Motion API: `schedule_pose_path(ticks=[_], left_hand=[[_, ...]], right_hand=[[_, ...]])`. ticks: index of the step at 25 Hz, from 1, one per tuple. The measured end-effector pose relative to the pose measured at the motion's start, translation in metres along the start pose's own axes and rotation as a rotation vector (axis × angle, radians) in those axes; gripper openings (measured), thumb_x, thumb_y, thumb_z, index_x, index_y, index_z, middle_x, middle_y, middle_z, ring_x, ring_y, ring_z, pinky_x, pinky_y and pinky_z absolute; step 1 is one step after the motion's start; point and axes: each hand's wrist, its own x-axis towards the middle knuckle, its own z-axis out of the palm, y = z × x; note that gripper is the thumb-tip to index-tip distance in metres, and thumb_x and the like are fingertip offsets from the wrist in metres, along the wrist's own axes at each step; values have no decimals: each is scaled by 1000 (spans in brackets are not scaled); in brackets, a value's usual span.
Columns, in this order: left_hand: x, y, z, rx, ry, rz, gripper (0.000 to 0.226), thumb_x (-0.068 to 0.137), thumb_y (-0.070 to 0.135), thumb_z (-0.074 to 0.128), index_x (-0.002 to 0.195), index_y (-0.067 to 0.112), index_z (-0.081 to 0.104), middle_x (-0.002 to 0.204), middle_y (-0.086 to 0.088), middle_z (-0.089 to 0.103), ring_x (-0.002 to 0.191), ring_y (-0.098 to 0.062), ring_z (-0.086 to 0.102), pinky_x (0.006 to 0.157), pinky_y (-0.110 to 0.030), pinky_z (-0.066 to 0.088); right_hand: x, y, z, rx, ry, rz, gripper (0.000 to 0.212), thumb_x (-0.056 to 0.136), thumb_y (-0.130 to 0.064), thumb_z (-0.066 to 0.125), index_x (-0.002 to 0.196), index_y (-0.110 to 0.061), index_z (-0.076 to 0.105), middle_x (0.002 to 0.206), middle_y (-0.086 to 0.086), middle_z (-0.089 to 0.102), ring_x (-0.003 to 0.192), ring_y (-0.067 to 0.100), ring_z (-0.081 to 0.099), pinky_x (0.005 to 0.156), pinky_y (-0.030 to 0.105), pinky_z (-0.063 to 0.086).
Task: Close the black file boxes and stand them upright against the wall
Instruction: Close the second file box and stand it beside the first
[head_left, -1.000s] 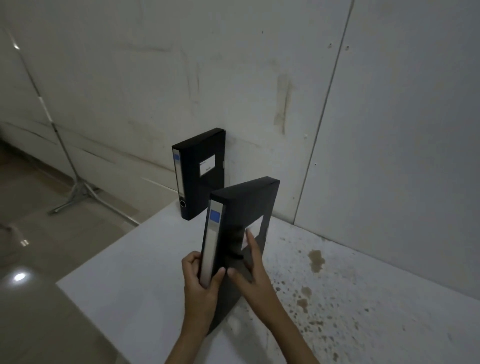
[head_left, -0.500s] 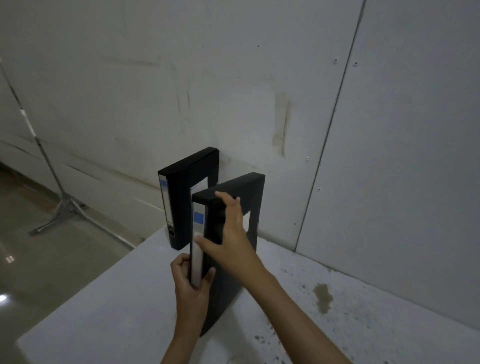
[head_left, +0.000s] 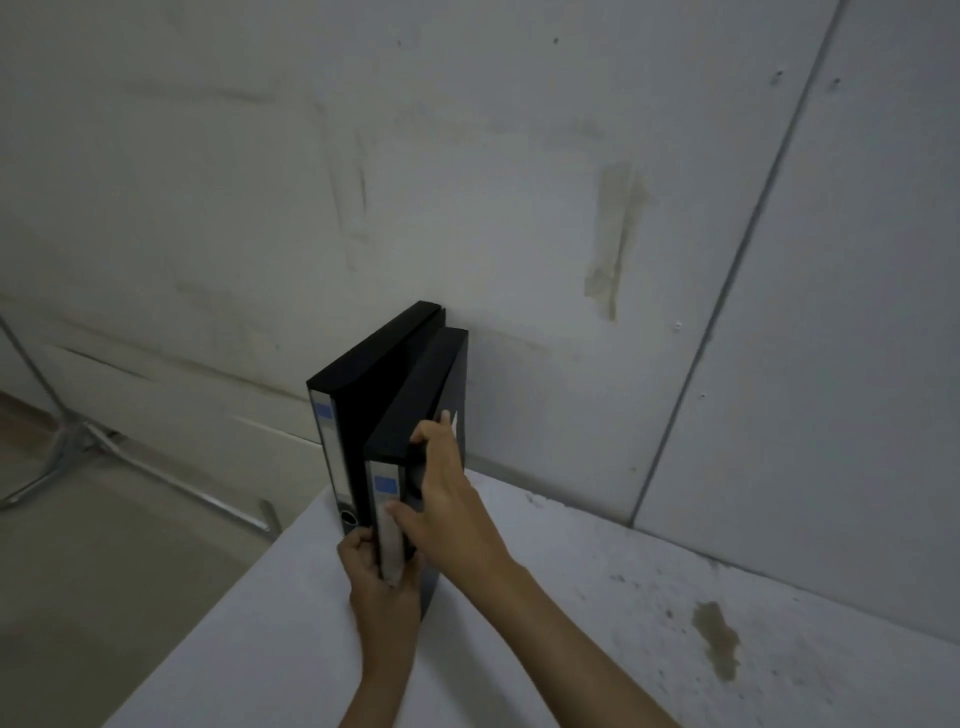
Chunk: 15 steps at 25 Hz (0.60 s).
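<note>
Two closed black file boxes stand upright side by side at the back left corner of the white table (head_left: 597, 649), their far ends at the wall (head_left: 519, 208). The left file box (head_left: 358, 384) stands free, its grey spine label facing me. The right file box (head_left: 421, 400) leans slightly against it. My left hand (head_left: 382, 582) grips the bottom of the right box's spine. My right hand (head_left: 441, 499) clasps its upper right side, thumb on the spine label.
The table's left edge runs just beside the boxes, with bare floor below. A metal stand's legs (head_left: 104, 457) spread on the floor at left. Brown stains (head_left: 719, 644) mark the table to the right.
Both hands have pushed the right box back to the wall and against the left box. My right hand went from the box's side to its top edge.
</note>
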Motion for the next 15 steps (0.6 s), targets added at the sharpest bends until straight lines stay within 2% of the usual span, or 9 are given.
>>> schedule_pose_path(ticks=[2,4,5,6,7,9,10,13,15], left_hand=[[27,-5,-2,64,-15,17,41,82,2,64,111,16,37,95,-1,56,90,-29,57,64,-27,47],[50,-14,-1,138,-32,69,36,88,7,57,118,11,38,112,-13,56,91,-22,57,60,-19,50],[61,-17,0,216,-5,89,33,91,13,52,122,9,38,123,-20,50,95,-23,56,59,-18,53],[71,-19,1,287,41,71,38,93,19,50,128,12,37,135,-19,43,104,-25,54,63,-22,56],[79,-21,2,294,63,10,50,90,23,53,136,22,31,145,-11,34,119,-26,48,76,-30,57],[89,-15,11,335,41,-45,85,82,15,63,144,33,7,156,2,10,141,-26,23,110,-43,37],[93,-14,15,373,-1,-3,95,80,11,66,145,30,-1,158,2,0,145,-25,12,117,-44,25],[101,-1,30,245,-31,-31,87,86,10,58,145,15,-6,158,-10,-11,146,-28,-1,120,-47,8],[99,-2,29,325,-37,-33,90,85,13,60,145,8,-6,156,-16,-14,146,-28,-5,120,-44,4]], right_hand=[[20,4,16,-20,21,11,56,88,-9,58,132,-19,25,158,7,-9,142,18,17,87,26,46],[34,11,30,-42,39,33,57,88,-11,59,131,-24,25,158,5,-12,132,21,35,78,23,50],[40,15,35,-51,52,26,56,88,-13,59,129,-30,24,158,3,-14,125,20,42,70,17,50],[46,17,40,-58,70,13,56,88,-15,60,125,-35,23,158,1,-14,119,16,46,63,11,47],[52,20,43,-60,89,2,55,88,-16,59,123,-36,22,158,1,-14,116,12,45,61,10,46],[64,24,45,-56,120,-6,54,88,-15,59,124,-34,23,158,4,-11,116,10,31,70,21,50],[70,27,44,-55,129,-4,54,88,-14,60,124,-33,24,158,6,-9,117,12,24,75,27,50],[85,33,44,-68,133,1,57,86,-13,63,125,-32,27,158,7,-4,116,17,24,78,32,51],[92,35,48,-78,133,0,59,84,-14,64,127,-33,29,158,4,-5,115,20,34,78,30,52]])
